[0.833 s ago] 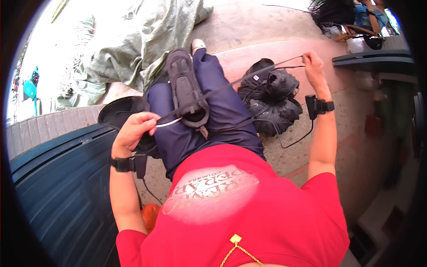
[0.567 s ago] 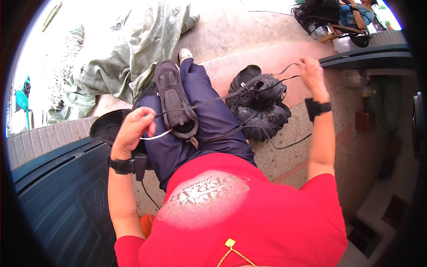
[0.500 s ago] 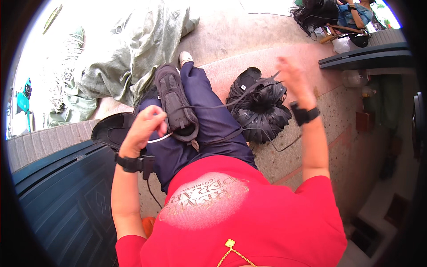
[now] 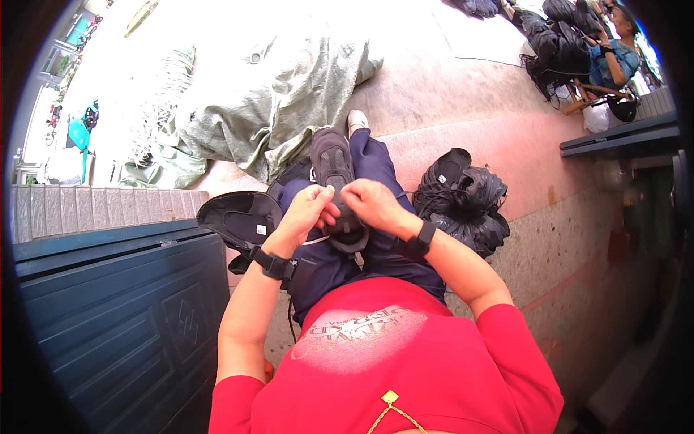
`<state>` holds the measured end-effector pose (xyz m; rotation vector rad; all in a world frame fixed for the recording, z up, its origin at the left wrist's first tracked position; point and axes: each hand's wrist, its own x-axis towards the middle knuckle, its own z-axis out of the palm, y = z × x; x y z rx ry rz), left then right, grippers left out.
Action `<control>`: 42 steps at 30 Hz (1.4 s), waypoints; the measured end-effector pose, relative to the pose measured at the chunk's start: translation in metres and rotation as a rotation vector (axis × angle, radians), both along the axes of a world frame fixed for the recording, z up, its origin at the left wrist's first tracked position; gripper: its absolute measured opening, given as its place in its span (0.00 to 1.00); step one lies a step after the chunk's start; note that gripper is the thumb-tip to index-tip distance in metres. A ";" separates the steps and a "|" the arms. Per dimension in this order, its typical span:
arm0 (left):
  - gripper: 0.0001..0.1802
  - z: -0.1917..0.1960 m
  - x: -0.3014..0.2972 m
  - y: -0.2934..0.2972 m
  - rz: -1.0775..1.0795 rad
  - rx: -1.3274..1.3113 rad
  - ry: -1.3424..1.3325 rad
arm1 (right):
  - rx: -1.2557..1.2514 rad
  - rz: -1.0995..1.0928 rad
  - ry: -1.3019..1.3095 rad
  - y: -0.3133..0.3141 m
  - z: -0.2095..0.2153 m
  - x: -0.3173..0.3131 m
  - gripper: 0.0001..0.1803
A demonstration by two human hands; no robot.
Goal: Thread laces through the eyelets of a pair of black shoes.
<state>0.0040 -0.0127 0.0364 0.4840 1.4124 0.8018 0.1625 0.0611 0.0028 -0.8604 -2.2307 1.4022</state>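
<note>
Across my thighs lies a dark shoe, its toe pointing away from me. Above its middle, my left hand is closed, thumb and forefinger pinched together. My right hand is close beside it with curled fingers, slightly blurred. What either hand pinches is too small to make out. A bit of something white shows just below my left hand. To the left of my legs rests a black shoe piece with a small white label.
A pile of black shoe pieces sits on the floor at my right. Greenish sheeting is heaped ahead. Blue panelled doors stand at left and at far right. Another person sits far right beside dark bundles.
My right hand has come in from far right to meet my left hand over the shoe. The dark lace-like strand stretched between them no longer shows. The view has shifted.
</note>
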 end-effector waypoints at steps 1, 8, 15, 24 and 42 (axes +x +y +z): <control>0.11 -0.004 -0.002 0.001 -0.032 0.026 0.263 | -0.013 -0.061 -0.094 0.008 -0.004 -0.004 0.12; 0.15 -0.038 -0.003 0.008 -0.258 0.297 1.038 | 0.054 -0.116 -0.216 0.026 -0.020 -0.018 0.12; 0.19 -0.039 0.001 0.012 -0.253 0.309 1.126 | 0.234 -0.054 -0.337 0.026 -0.020 -0.029 0.11; 0.20 -0.041 -0.001 0.011 -0.241 0.324 1.127 | -0.589 -0.036 -0.215 0.043 -0.041 -0.041 0.11; 0.08 -0.048 -0.018 0.024 -0.245 0.326 0.981 | -0.156 0.013 -0.102 0.039 -0.037 -0.048 0.09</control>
